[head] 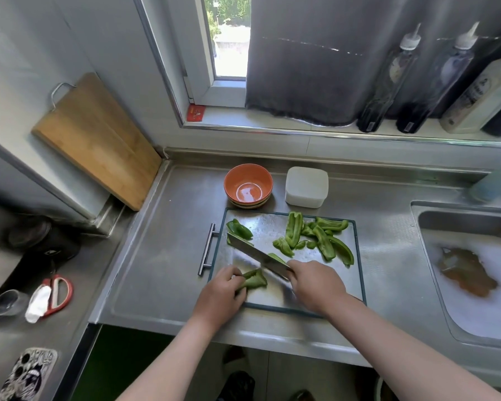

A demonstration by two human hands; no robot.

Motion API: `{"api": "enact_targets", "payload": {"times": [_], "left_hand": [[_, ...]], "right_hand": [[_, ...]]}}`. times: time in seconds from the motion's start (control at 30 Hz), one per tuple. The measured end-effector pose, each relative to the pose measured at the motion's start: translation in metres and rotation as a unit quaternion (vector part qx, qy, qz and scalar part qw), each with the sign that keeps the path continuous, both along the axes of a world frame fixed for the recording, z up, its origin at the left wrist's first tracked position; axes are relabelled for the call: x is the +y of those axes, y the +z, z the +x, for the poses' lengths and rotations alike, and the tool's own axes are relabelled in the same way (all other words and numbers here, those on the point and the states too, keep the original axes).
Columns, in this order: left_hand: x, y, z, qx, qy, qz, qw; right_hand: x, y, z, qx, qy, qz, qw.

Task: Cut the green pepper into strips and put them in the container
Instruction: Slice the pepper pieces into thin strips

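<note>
While left hand (223, 287) pinches an uncut green pepper piece (253, 280) on the steel board (356, 285), right hand (315, 285) grips the knife (255, 254). Cut strips (321, 238) piled rightward; white container (306, 186) on desk, nothing transferred. Roughly midway.

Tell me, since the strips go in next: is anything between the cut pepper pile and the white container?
Nothing visible does. The cut pepper strips lie on the cutting board's far right part, and the white container stands just beyond that edge; its lid looks on.

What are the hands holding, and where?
The right hand holds the knife by its handle. The left hand pins a pepper piece at its left end.
</note>
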State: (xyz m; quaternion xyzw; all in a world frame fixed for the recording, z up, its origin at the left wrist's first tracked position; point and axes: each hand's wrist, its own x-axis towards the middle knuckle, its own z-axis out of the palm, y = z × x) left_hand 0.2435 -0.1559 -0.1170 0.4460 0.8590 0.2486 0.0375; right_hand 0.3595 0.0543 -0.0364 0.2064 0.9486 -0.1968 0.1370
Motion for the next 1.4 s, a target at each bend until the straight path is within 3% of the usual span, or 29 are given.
{"api": "enact_targets", "payload": {"times": [0.2, 0.47, 0.67, 0.93, 1.1, 1.4], "left_hand": [[0.017, 0.013, 0.002, 0.016, 0.046, -0.004, 0.999], [0.021, 0.003, 0.003, 0.000, 0.071, -0.078, 0.994], [0.024, 0.008, 0.007, -0.013, 0.074, -0.048, 0.996], [0.026, 0.013, 0.011, 0.001, 0.026, 0.024, 0.999], [0.027, 0.012, 0.003, 0.026, -0.016, 0.040, 0.999], [0.027, 0.013, -0.006, 0.053, -0.047, -0.003, 0.997]], "right_hand": [[-0.025, 0.017, -0.001, 0.051, 0.043, 0.043, 0.997], [-0.035, 0.004, 0.011, -0.004, 0.047, 0.070, 0.996], [-0.036, -0.002, 0.013, -0.013, 0.054, 0.087, 0.995], [-0.035, -0.005, 0.004, -0.020, 0.037, 0.050, 0.998], [-0.018, -0.001, 0.004, 0.018, -0.035, -0.021, 0.999], [-0.028, 0.003, 0.008, -0.006, 0.046, 0.048, 0.998]]}}
